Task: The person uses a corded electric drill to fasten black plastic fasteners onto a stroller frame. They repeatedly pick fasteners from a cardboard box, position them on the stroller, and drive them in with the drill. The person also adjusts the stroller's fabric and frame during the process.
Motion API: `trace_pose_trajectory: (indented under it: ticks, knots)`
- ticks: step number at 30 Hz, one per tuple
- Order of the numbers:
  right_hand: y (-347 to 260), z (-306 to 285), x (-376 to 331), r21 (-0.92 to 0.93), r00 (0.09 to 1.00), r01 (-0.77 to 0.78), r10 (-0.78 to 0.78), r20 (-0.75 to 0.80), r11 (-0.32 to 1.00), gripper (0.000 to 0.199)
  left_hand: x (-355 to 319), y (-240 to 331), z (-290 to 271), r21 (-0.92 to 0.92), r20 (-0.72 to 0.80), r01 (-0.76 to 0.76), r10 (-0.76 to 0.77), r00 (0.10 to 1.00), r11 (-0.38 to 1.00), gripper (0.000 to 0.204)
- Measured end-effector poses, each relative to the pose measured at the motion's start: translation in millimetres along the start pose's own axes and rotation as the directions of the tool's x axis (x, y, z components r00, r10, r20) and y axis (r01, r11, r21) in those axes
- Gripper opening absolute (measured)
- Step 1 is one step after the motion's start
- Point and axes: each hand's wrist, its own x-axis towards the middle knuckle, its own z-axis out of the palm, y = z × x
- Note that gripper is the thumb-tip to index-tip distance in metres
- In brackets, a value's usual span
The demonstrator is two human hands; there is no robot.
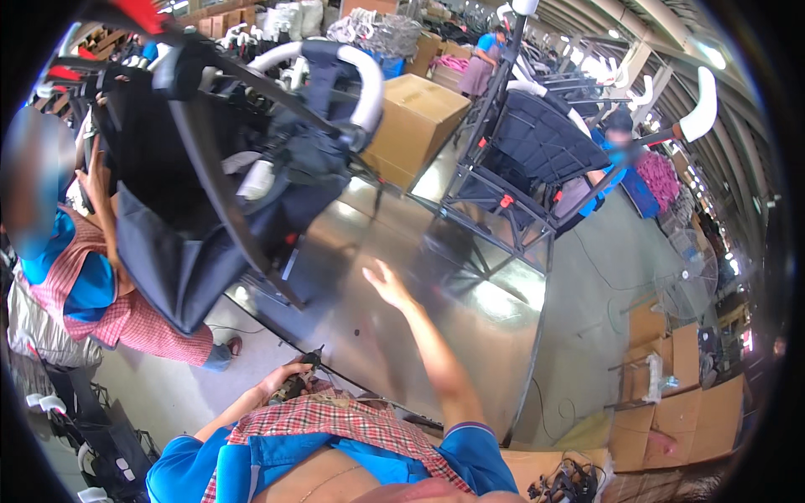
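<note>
Your left hand point(285, 379) has its fingers curled around a dark tool point(303, 372), which sits just off the near edge of the metal table point(486, 360), in front of your checked apron point(335, 417); how tightly the fingers close, you cannot tell from here; your right hand point(387, 283) is spread open and holds nothing, reaching out above the table between two strollers; the left stroller point(159, 251), dark with a white-wrapped handle, looms large and tilted, blocking much of the view on that side, and a co-worker point(80, 277) in a checked apron stands against it with a hand up at its frame; the right stroller point(537, 134) stands at the table's far right, with red clips on its frame and another person point(608, 172) partly hidden behind it; a closed carton point(415, 126) is beyond the table between the strollers; a small dark bit point(356, 333) lies on the metal near your side; off to the right are a fan point(692, 272), open cartons point(679, 427) and a loose cable point(587, 260) on the floor; black parts point(574, 482) lie near your right elbow.
</note>
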Motion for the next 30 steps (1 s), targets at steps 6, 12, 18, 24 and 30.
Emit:
trace_pose_trajectory:
  ticks: [6, 12, 18, 24, 30]
  knots:
    - [134.7, -158.3, 27.5, 0.013, 0.823, -0.176, 0.155, -0.546, 0.984, 0.071, 63.8, 3.7, 13.2, -0.003, 0.017, 0.027, -0.027, 0.999, 1.0, 0.048]
    - [168.2, -306.1, 88.9, -0.209, 0.669, -0.25, 0.013, -0.743, 0.945, 0.083, 121.0, -9.8, 27.5, 0.434, -0.099, 0.074, -0.034, 0.995, 0.898, 0.055]
    - [161.9, -310.7, 107.6, -0.182, 0.635, -0.014, -0.131, -0.761, 0.983, 0.054, 120.9, -4.6, 54.4, 0.142, -0.237, 0.18, -0.143, 0.961, 0.973, 0.058]
    - [132.7, -257.8, 20.5, -0.121, 0.509, 0.078, -0.143, -0.849, 0.99, 0.041, 131.6, -0.3, 54.6, 0.307, -0.177, 0.041, 0.015, 0.984, 0.951, 0.037]
    - [77.7, -130.9, -148.3, -0.265, 0.527, -0.001, -0.225, -0.819, 0.964, 0.034, 104.4, 15.9, 70.6, 0.174, 0.166, 0.063, -0.092, 0.982, 0.983, 0.054]
